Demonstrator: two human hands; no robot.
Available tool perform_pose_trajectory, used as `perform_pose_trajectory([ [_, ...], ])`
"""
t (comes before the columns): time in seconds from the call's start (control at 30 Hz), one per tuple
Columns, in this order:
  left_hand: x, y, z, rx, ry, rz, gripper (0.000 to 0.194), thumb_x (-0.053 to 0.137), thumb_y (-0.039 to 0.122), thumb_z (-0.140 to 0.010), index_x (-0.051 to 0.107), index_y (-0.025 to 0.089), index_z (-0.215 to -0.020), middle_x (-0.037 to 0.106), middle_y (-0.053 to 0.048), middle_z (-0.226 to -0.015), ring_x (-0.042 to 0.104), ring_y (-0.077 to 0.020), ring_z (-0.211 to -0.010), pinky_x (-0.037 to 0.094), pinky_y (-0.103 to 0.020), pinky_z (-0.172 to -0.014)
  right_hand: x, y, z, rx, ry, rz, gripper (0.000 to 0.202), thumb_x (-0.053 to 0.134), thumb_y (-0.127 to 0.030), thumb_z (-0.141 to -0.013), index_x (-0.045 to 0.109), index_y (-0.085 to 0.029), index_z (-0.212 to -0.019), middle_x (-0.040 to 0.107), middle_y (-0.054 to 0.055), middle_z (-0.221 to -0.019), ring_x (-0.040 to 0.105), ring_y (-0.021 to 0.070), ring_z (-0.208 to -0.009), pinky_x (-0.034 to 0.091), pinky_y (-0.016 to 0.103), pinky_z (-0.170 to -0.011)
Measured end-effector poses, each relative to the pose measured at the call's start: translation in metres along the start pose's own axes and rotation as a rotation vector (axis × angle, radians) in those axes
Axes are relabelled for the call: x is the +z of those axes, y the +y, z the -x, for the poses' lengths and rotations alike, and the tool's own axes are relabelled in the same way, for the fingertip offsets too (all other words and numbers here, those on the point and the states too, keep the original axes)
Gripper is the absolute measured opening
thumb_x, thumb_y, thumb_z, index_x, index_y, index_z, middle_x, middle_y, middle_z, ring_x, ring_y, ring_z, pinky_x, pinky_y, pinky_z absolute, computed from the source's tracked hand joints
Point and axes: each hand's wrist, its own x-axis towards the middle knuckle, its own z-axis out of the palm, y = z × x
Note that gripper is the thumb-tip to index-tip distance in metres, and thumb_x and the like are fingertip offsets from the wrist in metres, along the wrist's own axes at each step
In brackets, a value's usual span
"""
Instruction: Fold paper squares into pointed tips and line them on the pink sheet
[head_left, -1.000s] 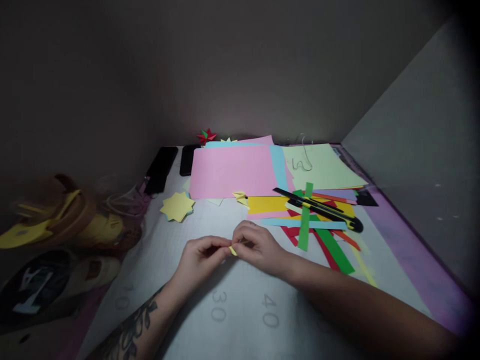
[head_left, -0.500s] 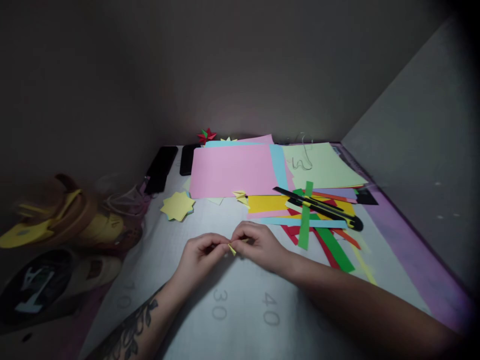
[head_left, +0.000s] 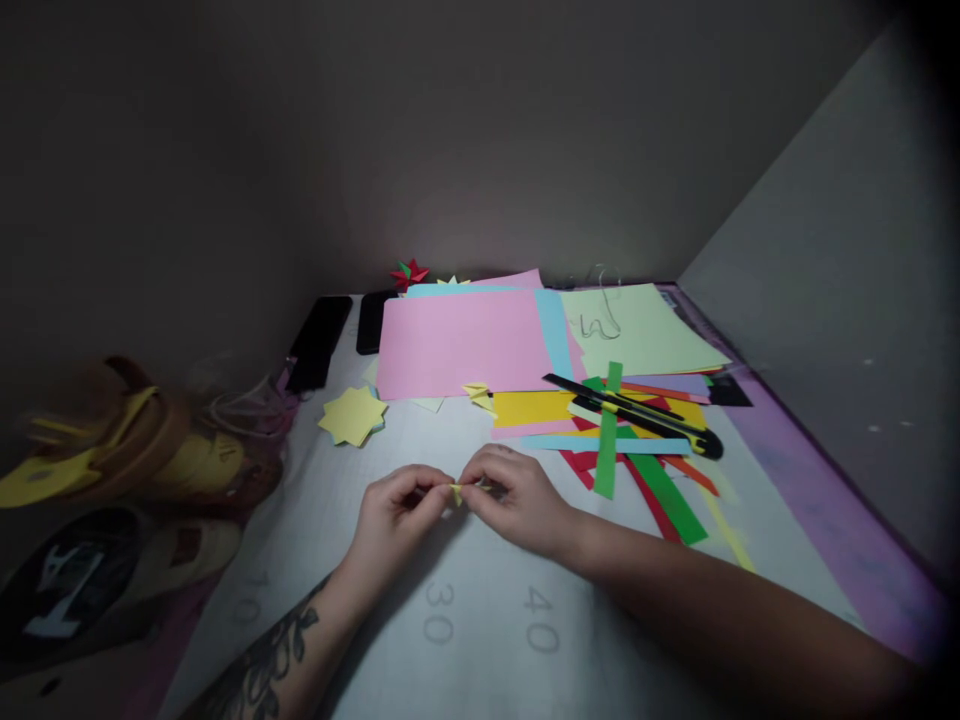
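Between my two hands is a small piece of folded yellow paper (head_left: pixel 457 493), pinched from both sides just above the table. My left hand (head_left: pixel 405 508) closes its thumb and forefinger on its left end. My right hand (head_left: pixel 514 498) grips the other end, thumb in front and fingers curled. Most of the piece is hidden by the fingertips. Beyond my hands lies another small folded yellow paper piece (head_left: pixel 479 396), at the lower edge of a pink sheet (head_left: pixel 461 345). A yellow paper star (head_left: pixel 352 416) rests to the left on other star-shaped pieces.
Right of my hands lie coloured paper strips (head_left: pixel 667 490) with a black-and-yellow utility knife (head_left: pixel 637 415) on top. Pale green sheets (head_left: pixel 645 325) are stacked behind. A red paper star (head_left: pixel 410 274) and dark phones (head_left: pixel 322 335) are at the back. Cups (head_left: pixel 172 450) stand at left.
The yellow piece between my fingertips has turned; it pointed down to the right and now shows as a smaller, flatter tip. Both hands stay almost in place. The view has shifted slightly.
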Motion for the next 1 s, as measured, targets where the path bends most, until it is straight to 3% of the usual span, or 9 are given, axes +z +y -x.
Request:
perform_pose_trajectory([
  [0.3,0.006,0.001,0.0,-0.036,-0.026,-0.024,0.015,0.056,0.027,-0.082,0.061,0.016,-0.074,0.061,0.001,-0.068,0.053,-0.0114,-0.061,0.041,-0.021,-0.056,0.01,0.004,0.002,0.072,-0.034,0.106,0.013,0.051,-0.013,-0.082,0.055,-0.02,-0.071,0.059,0.001,-0.071,0.054,0.0153,-0.071,0.04,0.028,-0.066],
  [0.5,0.011,-0.009,0.001,-0.056,-0.043,0.058,0.008,0.057,0.025,-0.083,0.054,0.018,-0.084,0.057,0.003,-0.073,0.052,-0.0108,-0.064,0.041,-0.021,-0.058,0.012,0.002,0.001,0.262,-0.067,-0.004,0.013,0.05,-0.012,-0.08,0.051,-0.02,-0.071,0.056,-0.002,-0.072,0.052,0.0126,-0.068,0.036,0.023,-0.061],
  [0.83,0.015,-0.009,-0.002,-0.136,-0.088,0.366,0.038,0.065,0.014,-0.068,0.049,0.02,-0.101,0.058,0.002,-0.083,0.057,-0.0116,-0.071,0.046,-0.022,-0.064,0.014,0.002,0.0,0.411,-0.037,-0.166,0.011,0.047,-0.014,-0.078,0.051,-0.02,-0.069,0.053,-0.004,-0.067,0.048,0.0115,-0.062,0.035,0.022,-0.057],
  [1.0,0.008,-0.007,-0.004,-0.134,-0.113,0.199,0.013,0.062,0.026,-0.076,0.059,0.016,-0.083,0.061,-0.002,-0.078,0.056,-0.0131,-0.07,0.044,-0.023,-0.064,0.013,0.005,0.001,0.39,-0.033,-0.12,0.01,0.049,-0.016,-0.08,0.052,-0.02,-0.07,0.053,-0.004,-0.067,0.048,0.0117,-0.063,0.035,0.022,-0.056],
])
